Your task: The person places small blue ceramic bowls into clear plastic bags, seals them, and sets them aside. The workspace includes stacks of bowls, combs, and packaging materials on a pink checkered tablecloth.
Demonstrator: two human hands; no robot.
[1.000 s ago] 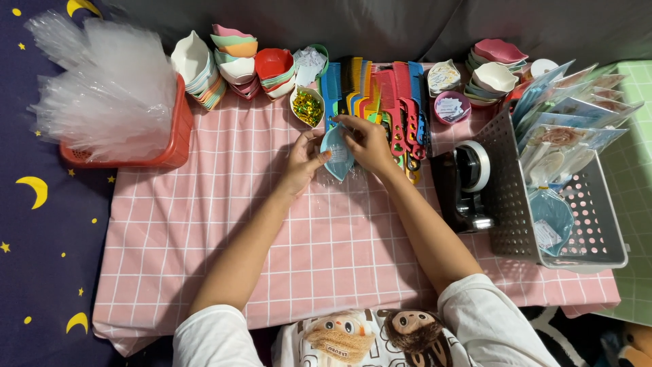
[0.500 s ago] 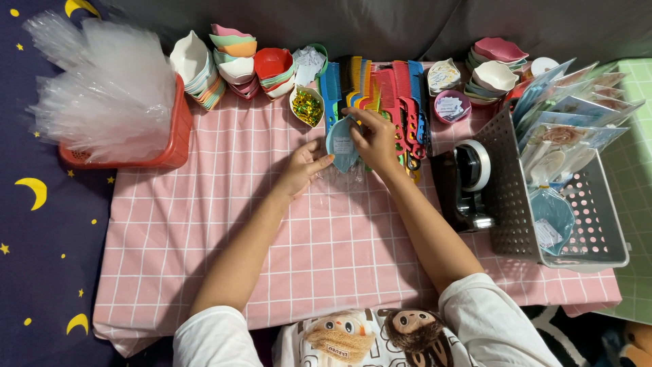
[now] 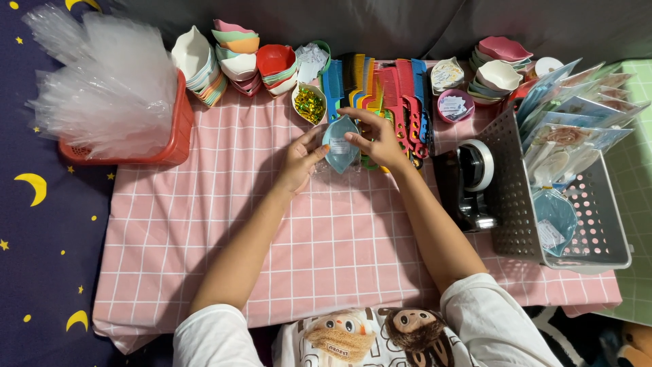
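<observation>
Left hand (image 3: 299, 160) and right hand (image 3: 375, 139) are pinching, fingers closed on its rims, a blue dish (image 3: 339, 144), seemingly light, stiff and slippery.

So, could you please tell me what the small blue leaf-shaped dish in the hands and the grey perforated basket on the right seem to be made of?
The small blue leaf-shaped dish, held by the left hand and the right hand, looks like smooth, slightly glossy plastic: even colour, thin moulded rim. The grey perforated basket also looks like plastic, matt, with rows of moulded holes.
</observation>
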